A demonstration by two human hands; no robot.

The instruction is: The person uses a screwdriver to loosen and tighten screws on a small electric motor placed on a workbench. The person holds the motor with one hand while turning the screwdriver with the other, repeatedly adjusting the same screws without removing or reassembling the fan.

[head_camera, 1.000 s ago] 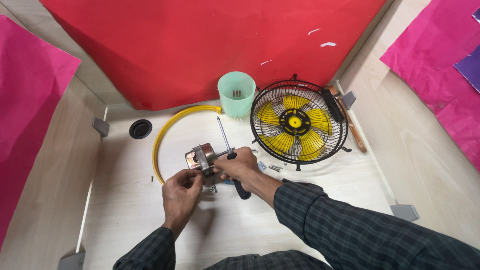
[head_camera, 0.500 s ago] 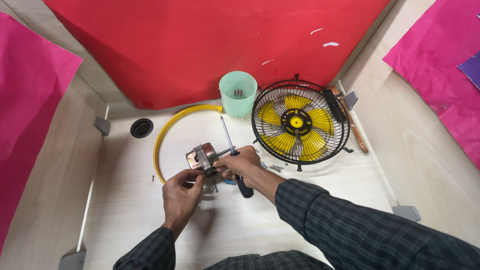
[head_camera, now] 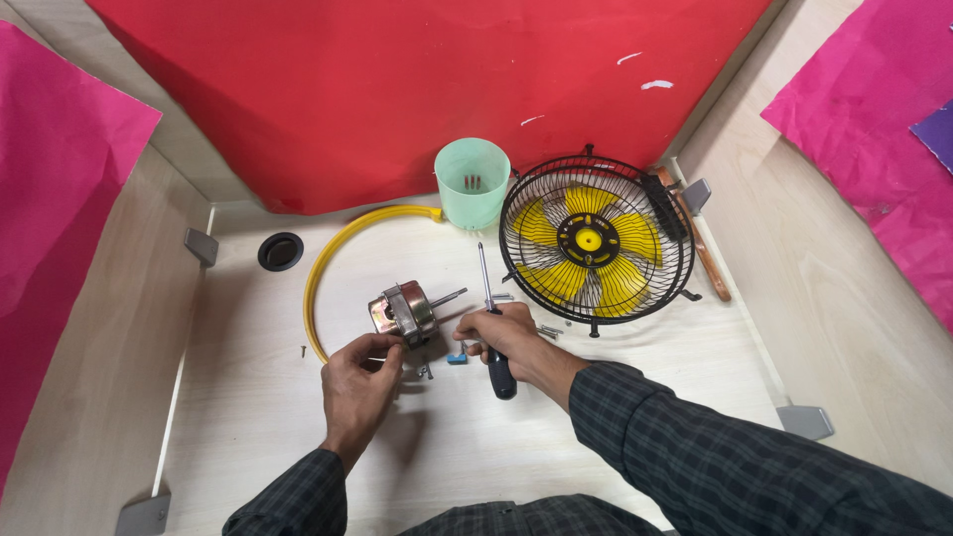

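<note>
At the bottom of the frame two dark checked sleeves (head_camera: 754, 467) reach up onto a pale wooden table (head_camera: 248, 417). The left hand (head_camera: 359, 389), lower centre-left, has its fingers curled in a narrow pinch, fingertips touching the near underside of a small metal motor (head_camera: 402, 311) that sits just above it. Whether the fingers hold a small part between them cannot be told. The motor lies on its side with its thin shaft pointing right.

The right hand (head_camera: 506, 337), just right of centre, is closed around a screwdriver (head_camera: 491, 328). Its black handle sticks out below the fist toward the viewer, and the metal shank rises above the knuckles, tip pointing up the frame. The two hands are near each other but apart. Between them lie a small blue piece (head_camera: 457, 358) and a few loose screws (head_camera: 426, 372) on the table; more screws (head_camera: 547, 332) lie just right of the right hand.

A yellow hose (head_camera: 320, 280) curves around the left side of the motor. Right of centre stands a fan (head_camera: 594, 241) with yellow blades inside a black wire cage, and a brown stick (head_camera: 707, 260) lies beside it. Farther up sits a pale green cup (head_camera: 473, 184), its end of the hose touching it. A black round hole (head_camera: 281, 251) shows at centre-left. Red sheet (head_camera: 397, 89) covers the back wall, with pink sheets (head_camera: 60, 199) at the sides.
</note>
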